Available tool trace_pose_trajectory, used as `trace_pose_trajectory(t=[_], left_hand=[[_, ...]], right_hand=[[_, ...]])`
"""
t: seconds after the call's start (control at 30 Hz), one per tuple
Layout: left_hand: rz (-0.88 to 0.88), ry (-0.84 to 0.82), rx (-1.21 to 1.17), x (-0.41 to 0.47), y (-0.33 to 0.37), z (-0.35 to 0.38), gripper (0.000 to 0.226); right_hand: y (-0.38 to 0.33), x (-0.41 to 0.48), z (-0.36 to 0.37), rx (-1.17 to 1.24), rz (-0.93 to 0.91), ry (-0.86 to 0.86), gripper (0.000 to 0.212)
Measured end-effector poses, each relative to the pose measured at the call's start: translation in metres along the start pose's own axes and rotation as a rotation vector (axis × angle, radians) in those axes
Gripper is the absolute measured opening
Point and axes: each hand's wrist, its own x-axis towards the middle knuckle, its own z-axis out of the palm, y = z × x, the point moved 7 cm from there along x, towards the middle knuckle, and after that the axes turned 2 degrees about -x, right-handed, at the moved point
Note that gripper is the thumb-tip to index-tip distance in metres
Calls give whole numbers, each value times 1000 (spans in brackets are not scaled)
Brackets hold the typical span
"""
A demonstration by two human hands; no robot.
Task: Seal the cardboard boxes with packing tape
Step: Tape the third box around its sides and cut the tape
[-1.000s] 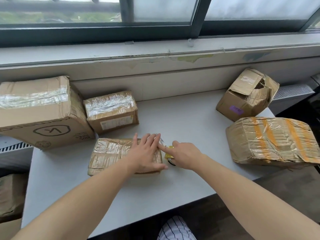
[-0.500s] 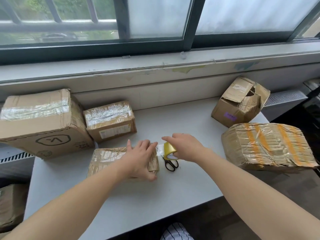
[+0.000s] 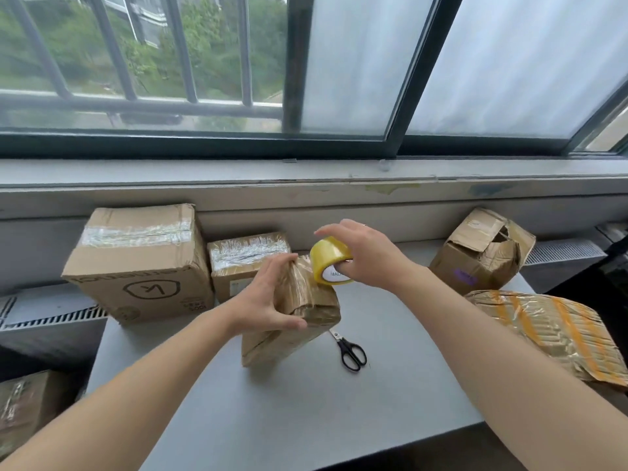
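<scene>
Nearest on the grey surface (image 3: 306, 419) lie black-handled scissors (image 3: 351, 351), just right of the small brown cardboard box (image 3: 306, 300) being worked on. That box is tipped up on end, its lower corner seemingly resting on the surface. The left hand (image 3: 268, 297) grips its upper part, thumb on the near face and fingers (image 3: 282, 261) curled over the far edge. Its skin is crinkled with old glossy tape, so it looks light but slippery and a little soft at the corners; holding it across the edges, as here, should serve best.

Touching the box's top, the yellow roll of packing tape (image 3: 331, 260) is held in the right hand (image 3: 367, 256), fingers wrapped over the rim and one pushed into the core. The roll is stiff, and the core gives the surest hold for pulling.

To the right sprawls a wide crushed parcel with orange tape stripes (image 3: 543, 334). Farther back stand a large printed carton (image 3: 142, 263), a small carton under clear tape (image 3: 248, 260) and a torn, open-flapped box (image 3: 482, 249), the one most plainly unsealed, below the window sill (image 3: 306, 171).
</scene>
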Motion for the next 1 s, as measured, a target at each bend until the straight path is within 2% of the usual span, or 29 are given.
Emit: trace_pose_trajectory(t=[0.13,0.27,0.4,0.57,0.7,0.83,1.0], left_hand=[[-124,146,-110,-13,-9,-21,80],[-209,204,-167,-20,-24,-37,64],[-267,204,-202,-37,-38,-50,68],[-325,225,-237,-55,-54,-64,69],[-371,225,-288,-49,-49,-62,61],[-359,260,-285,-45,-51,-54,72],[-374,264,-289,-48,-54,-60,75]], right_hand=[[-35,15,6,-10,-59,48,58],[-72,32,10,-30,-142,47,61],[-90,45,15,-12,-159,-15,68],[-82,49,19,123,-45,-21,61],[-92,54,28,56,-47,-4,56],[-98,56,36,21,-54,16,51],[-101,64,27,-74,-156,12,51]])
